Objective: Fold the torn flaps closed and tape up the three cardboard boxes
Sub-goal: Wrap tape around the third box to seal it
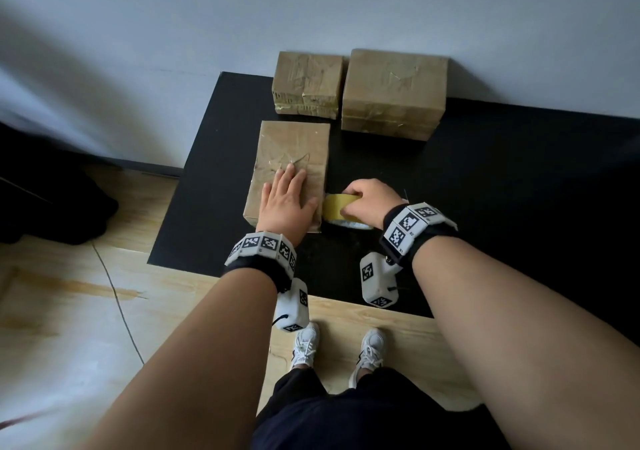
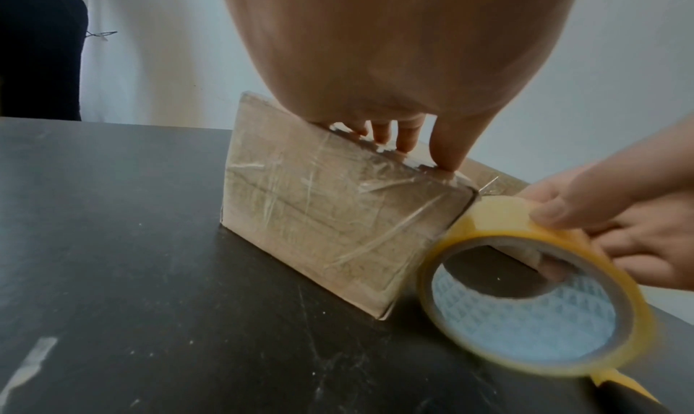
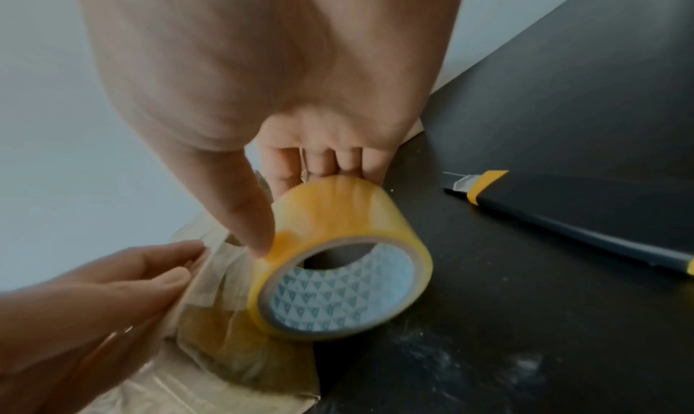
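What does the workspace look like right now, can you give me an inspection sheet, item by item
Surface: black mat on a wood floor, scuffed with pale marks.
Job's things: near box under the left hand; two boxes behind it by the wall, small box and big box, both shut and taped; tape roll against the near box's right side.
Clutter: knife lying on the mat, right of the roll.
Grippers: left hand flat on the near box; right hand grips the roll.
Cables: nothing seen.
Surroundings: pale wall; dark object at the left.
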Demonstrator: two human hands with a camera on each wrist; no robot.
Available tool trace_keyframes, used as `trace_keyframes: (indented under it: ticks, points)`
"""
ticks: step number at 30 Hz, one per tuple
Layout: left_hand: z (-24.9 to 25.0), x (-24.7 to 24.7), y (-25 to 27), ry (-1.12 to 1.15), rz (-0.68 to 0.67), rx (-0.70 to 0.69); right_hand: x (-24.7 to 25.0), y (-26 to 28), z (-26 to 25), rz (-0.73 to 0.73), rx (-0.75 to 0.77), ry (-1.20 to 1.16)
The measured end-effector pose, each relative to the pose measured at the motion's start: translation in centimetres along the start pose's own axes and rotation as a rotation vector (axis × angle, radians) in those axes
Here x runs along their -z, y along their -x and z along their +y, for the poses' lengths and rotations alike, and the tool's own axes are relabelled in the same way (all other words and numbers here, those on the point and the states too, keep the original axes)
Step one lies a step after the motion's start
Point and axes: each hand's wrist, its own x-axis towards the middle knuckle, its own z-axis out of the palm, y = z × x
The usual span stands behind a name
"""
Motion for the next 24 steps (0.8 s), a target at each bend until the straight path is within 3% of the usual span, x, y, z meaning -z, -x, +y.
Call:
trace_keyframes:
  ticks: [6, 11, 17, 19, 24]
  points:
    - [0.0, 0.0, -0.1, 0.001, 0.000, -0.003, 0.4, -0.4, 0.0, 0.112, 0.040, 0.131]
    - [0.4, 0.4, -0.1, 0.009, 0.005, 0.018, 0.5, -0.3, 0.6, 0.200, -0.009, 0.082]
    - [3.2, 2.2, -0.2, 0.123, 0.184, -0.037, 1.7, 0.8, 0.6, 0.235, 0.000, -0.088]
    - [4.6, 2.6, -0.5, 0.212, 0.135, -0.060, 2.1, 1.3, 0.5, 0.236, 0.009, -0.115]
    - [6.9, 2.7, -1.0, 0.446, 0.048, 0.045, 2.9, 2.4, 0.3, 0.239, 0.030, -0.158]
